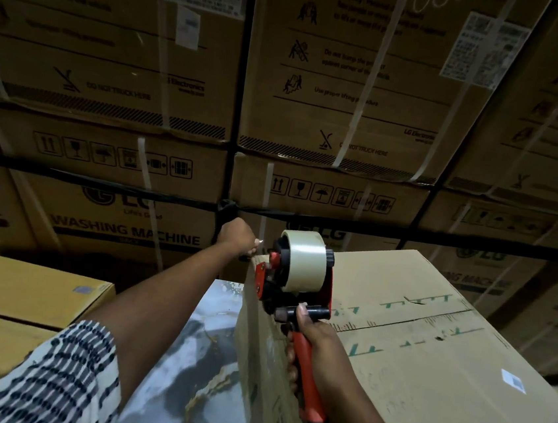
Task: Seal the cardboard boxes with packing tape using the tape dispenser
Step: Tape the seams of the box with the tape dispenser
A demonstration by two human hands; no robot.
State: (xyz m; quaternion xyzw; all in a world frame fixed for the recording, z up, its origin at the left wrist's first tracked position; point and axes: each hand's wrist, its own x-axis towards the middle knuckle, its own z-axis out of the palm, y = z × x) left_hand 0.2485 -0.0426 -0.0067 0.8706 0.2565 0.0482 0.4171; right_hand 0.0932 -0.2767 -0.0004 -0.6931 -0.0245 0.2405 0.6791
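Right grip [316,349] around tape dispenser [297,282] handle (left hand [237,238] pinching box [411,346] corner).

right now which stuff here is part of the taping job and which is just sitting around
In the job:
- tape dispenser, gripped by the right hand
- cardboard box being taped
- left hand, at the box's far corner

Just there:
- stacked washing machine cartons behind
- yellow boxes at left

Dim light; strapped washing-machine cartons [111,90] stacked into a wall.
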